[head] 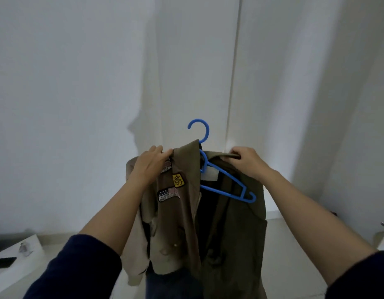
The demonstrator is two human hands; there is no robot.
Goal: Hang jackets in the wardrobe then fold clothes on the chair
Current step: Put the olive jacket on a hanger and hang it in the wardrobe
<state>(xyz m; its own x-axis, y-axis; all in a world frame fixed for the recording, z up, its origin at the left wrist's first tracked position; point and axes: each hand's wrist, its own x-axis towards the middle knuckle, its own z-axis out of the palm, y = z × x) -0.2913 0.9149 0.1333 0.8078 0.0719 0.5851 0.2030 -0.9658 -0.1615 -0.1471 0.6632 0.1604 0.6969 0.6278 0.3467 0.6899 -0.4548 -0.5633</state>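
I hold an olive-brown jacket (182,223) with sewn patches up in front of me. A blue plastic hanger (224,182) sits partly inside it, hook (200,129) pointing up, its right arm exposed over the open lining. My left hand (150,164) grips the jacket's left shoulder near the collar. My right hand (248,161) pinches the right collar edge. The white wardrobe doors (234,83) stand closed straight ahead, with a vertical seam between them.
A white surface (16,268) at the lower left carries a dark phone (3,262) and a small crumpled item. Pale floor shows below the jacket. A white wall fills the left side; some small objects sit at the far right edge.
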